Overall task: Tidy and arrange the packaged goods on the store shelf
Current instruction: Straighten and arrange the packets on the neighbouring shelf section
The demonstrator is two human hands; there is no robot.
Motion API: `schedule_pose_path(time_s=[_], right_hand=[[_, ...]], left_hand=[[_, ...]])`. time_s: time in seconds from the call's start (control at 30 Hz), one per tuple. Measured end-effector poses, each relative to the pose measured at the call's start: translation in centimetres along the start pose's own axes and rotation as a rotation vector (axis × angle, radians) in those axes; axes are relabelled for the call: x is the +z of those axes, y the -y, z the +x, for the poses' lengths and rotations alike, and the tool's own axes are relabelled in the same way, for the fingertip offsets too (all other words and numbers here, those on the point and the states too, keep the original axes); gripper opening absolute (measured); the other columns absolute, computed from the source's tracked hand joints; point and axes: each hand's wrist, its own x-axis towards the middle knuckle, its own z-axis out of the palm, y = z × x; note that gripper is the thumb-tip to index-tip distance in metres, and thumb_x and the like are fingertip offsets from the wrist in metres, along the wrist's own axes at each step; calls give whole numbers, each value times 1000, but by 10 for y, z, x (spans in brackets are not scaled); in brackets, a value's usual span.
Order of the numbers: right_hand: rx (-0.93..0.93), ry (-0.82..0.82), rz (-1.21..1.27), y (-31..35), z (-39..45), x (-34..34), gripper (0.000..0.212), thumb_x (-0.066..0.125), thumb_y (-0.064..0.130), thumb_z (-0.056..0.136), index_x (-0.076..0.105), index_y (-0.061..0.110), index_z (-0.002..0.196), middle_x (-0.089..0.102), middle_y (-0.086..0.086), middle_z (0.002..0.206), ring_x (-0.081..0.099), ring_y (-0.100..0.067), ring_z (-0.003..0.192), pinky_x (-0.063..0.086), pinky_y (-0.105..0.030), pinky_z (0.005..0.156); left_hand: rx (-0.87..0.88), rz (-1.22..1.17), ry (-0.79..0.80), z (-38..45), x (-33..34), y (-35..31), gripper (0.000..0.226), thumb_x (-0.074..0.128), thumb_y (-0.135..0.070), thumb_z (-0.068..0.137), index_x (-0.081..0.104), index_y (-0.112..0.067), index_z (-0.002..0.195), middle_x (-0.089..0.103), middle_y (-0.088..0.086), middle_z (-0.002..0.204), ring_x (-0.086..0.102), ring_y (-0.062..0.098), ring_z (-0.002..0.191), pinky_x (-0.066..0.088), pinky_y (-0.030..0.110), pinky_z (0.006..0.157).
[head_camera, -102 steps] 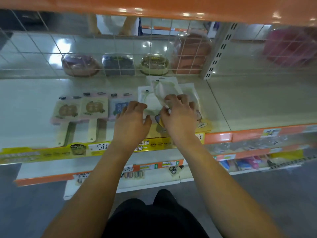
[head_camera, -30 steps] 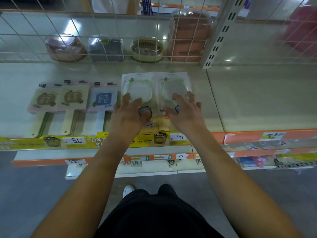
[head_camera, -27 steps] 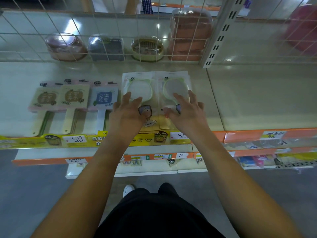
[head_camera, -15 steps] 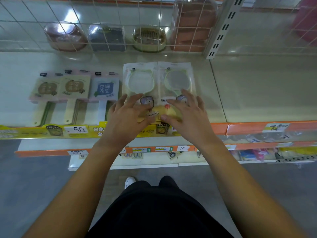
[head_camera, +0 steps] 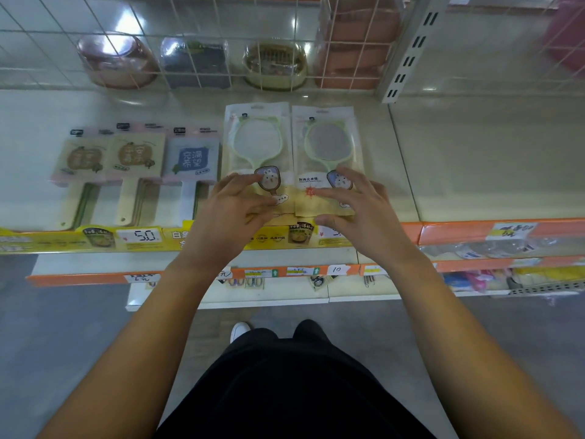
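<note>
**Both hands over the two mirror packs, near edge of shelf**

My left hand [head_camera: 232, 213] is over the near end of the left mirror pack [head_camera: 257, 153], fingers spread and only loosely bent, fingertips [head_camera: 250, 179] at the rabbit sticker. Not gripping anything. Whether the pads actually touch the film, I can't tell.

My right hand [head_camera: 364, 213] is the same over the right mirror pack [head_camera: 326, 153]: fingers splayed wide, thumb pointing left along the pack's near edge, holding nothing.

The two packs lie flat on the cream shelf [head_camera: 474, 160], side by side, long edges just about touching, tops pointing far. Each is a clear bag with a pale green hand mirror with ears and a yellow card at the near end. More yellow card edges show under their near ends, so they look stacked, count unclear.

Left of them: three flat packs in a row, two beige-label packs [head_camera: 110, 156] and one blue-label pack [head_camera: 192, 160], long handles pointing near, reaching almost to the shelf edge.

Near edge carries a yellow price strip [head_camera: 139, 237] reading 5.0, orange rail to the right.

Far side: wire grid panel [head_camera: 221, 42], with wrapped containers behind it, blurred: a round pink one, a dark block, a yellow-green dish, a stack of terracotta tubs.

Right of the slotted upright [head_camera: 411, 49], bare shelf surface.
</note>
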Motion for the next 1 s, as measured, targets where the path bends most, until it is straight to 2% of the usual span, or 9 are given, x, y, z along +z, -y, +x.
schedule_pose_path(time_s=[0.13,0.23,0.37,0.53,0.67,0.83,0.93,1.0], right_hand=[[18,25,31,-2,0,-1,45,68,56,81,62,46,124,34,14,151,30,-24,130,31,-38,111],[-5,29,23,-4,0,-3,45,68,56,81,62,45,124,34,13,151,28,-17,127,31,-40,111],[40,31,38,-6,5,-5,50,67,62,80,59,46,126,32,17,149,31,-24,130,26,-29,106],[93,-32,30,-7,18,1,45,61,56,87,57,41,129,35,9,147,38,-24,133,20,-23,99],[83,-21,8,-2,18,5,42,64,48,89,59,38,129,38,6,146,38,-26,132,17,-18,96],[80,4,2,-3,17,2,40,64,49,88,61,39,127,37,8,147,38,-27,132,19,-21,97],[133,15,-46,4,20,-4,43,62,55,87,58,43,128,34,12,150,34,-28,133,28,-35,102],[190,6,-108,12,27,-9,47,59,61,87,54,45,131,29,12,153,28,-30,136,28,-43,107]], left_hand=[[-9,-28,23,-3,-3,2,24,70,-32,84,73,-30,108,52,-10,134,42,21,125,32,29,100],[-11,-25,35,-3,-4,2,25,71,-36,82,73,-31,107,50,-11,134,40,21,127,32,31,103],[-33,-9,-35,-3,-5,-4,30,68,-43,83,73,-28,108,48,-6,137,39,23,126,34,33,101],[-81,21,-31,1,0,-3,35,68,-42,85,70,-26,116,46,0,143,39,31,129,37,43,105],[-111,46,-27,1,3,-7,36,66,-43,85,68,-27,118,46,1,143,38,31,130,38,42,103],[-105,75,13,2,1,-9,39,64,-45,86,66,-27,120,44,1,143,38,31,131,37,42,104],[-131,119,51,4,-6,-14,39,58,-52,87,65,-33,120,43,-1,144,36,29,133,38,49,103],[-143,182,12,8,-10,-17,35,58,-50,88,65,-35,118,44,-3,144,36,29,133,33,51,102]])
